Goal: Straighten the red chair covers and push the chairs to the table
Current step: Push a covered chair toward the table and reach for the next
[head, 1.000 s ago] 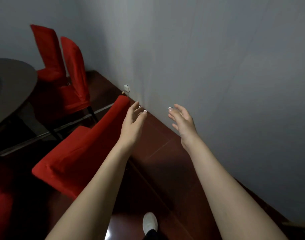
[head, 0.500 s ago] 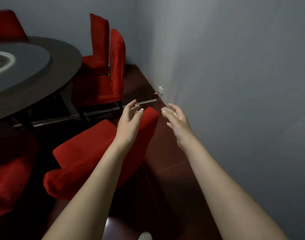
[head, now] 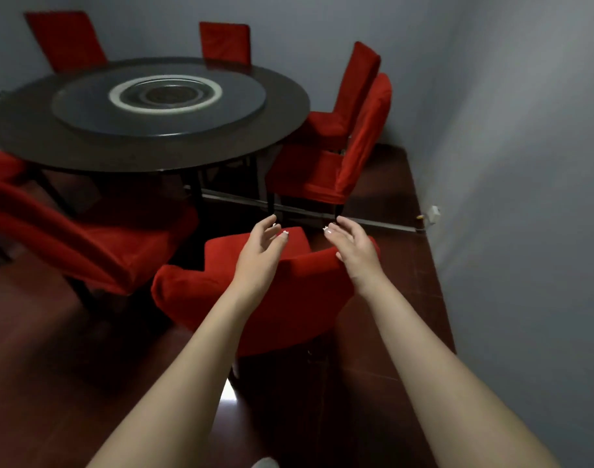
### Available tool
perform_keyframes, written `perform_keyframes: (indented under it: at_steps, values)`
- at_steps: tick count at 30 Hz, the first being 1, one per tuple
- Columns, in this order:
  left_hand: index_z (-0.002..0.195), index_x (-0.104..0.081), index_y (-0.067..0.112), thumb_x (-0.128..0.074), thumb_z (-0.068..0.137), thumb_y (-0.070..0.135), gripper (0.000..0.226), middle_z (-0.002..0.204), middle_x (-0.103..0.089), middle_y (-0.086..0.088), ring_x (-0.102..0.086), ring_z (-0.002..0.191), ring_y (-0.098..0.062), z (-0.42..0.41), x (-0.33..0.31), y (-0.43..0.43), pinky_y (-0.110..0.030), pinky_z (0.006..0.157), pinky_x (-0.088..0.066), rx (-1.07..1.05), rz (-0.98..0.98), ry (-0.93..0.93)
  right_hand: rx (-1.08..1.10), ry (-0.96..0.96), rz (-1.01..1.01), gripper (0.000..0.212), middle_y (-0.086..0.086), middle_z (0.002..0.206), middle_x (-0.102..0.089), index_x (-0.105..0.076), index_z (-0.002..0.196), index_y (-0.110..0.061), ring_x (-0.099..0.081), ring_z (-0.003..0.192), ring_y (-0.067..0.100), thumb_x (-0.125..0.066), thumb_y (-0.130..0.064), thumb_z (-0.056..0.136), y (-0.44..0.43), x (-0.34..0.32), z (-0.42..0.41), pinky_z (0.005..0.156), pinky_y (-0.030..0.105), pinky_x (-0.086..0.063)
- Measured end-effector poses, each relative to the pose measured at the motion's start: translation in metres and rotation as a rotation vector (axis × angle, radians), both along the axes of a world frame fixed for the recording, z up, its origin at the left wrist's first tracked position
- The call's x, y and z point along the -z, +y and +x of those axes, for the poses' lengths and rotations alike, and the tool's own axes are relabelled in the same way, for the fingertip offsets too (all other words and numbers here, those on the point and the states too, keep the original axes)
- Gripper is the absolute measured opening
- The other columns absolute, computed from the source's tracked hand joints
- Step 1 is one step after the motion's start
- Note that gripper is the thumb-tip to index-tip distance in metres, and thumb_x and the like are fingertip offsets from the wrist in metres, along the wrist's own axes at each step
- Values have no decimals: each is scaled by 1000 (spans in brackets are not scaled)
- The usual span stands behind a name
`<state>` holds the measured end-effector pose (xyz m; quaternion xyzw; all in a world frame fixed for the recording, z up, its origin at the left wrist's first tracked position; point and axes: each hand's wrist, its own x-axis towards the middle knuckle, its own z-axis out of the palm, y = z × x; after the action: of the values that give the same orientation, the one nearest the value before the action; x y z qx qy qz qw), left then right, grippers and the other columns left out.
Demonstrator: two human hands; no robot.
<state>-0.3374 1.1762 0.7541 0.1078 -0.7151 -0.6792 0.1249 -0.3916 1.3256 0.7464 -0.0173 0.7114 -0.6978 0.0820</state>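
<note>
Swinging away from the wall point(head: 525, 163), my view now takes in the whole round surface point(head: 147, 148) with its glass turntable point(head: 160, 106), and both hands have come over the nearest chair point(head: 288, 298) instead of hanging beside it.

My left hand point(head: 261, 253) and right hand point(head: 354, 249) are both loose, with fingers spread and slightly bent, holding nothing. They hover just above the top of the chair back. I cannot tell whether either palm is touching the fabric yet.

This chair stands apart from the surface, its seat pointing towards the rim with bare floor point(head: 69, 349) around it. Its red cover point(head: 194, 292) looks puffed and rounded at the left corner, so I judge it has not been smoothed.

The chair on my left point(head: 113, 244) also sits out from the rim and at a slant, so I think it needs doing as well. The right-hand chair point(head: 326, 170) and the one behind it point(head: 336, 119) stand close to the edge, and the far chair back point(head: 224, 42) rises just beyond the rim, so those look finished or nearly so.

I would put the job past halfway. What is left is to tug this cover straight, push the chair in, and then deal with the slanted one.
</note>
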Motion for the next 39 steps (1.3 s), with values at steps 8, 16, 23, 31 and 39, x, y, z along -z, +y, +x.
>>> perform_keyframes:
  at_steps: [8,16,23,31,39]
  values:
    - [130,-48,20,-55,94,20,37,130,-54,-4,-52,116,-8,29,26,1,-21,97,-38,-218,-56,-32,-245,104,169,55,4,136,-52,-46,134,-18,-47,124,11,-68,-28,85,8,21,1,102,24,-36]
    - [140,-38,20,-54,92,31,52,143,-45,0,-37,133,-11,49,47,-20,-24,107,-27,-169,-619,-133,-390,466,631,69,3,144,-44,-39,141,-20,-38,133,19,-63,-49,83,3,39,-1,112,36,-26]
    - [147,-26,16,-48,92,46,67,153,-29,-6,-13,145,-21,37,52,-54,-40,116,-4,-3,-1194,-157,-524,721,1029,85,2,153,-30,-26,148,-23,-19,144,18,-50,-68,80,-1,51,-15,117,39,-5]
    - [150,-16,18,-13,82,72,87,156,-20,-5,-6,146,-18,18,65,-83,-39,117,0,194,-1523,-144,-492,769,1223,99,-3,153,-30,-30,146,-26,-19,143,15,-24,-85,67,-12,58,-27,116,42,-6]
    - [139,-43,7,-33,84,64,80,141,-46,-16,-38,134,-31,13,69,-85,-46,111,-28,146,-1492,-33,-355,879,1214,92,2,139,-51,-52,134,-19,-42,133,23,-30,-81,70,-19,66,-29,108,50,-25]
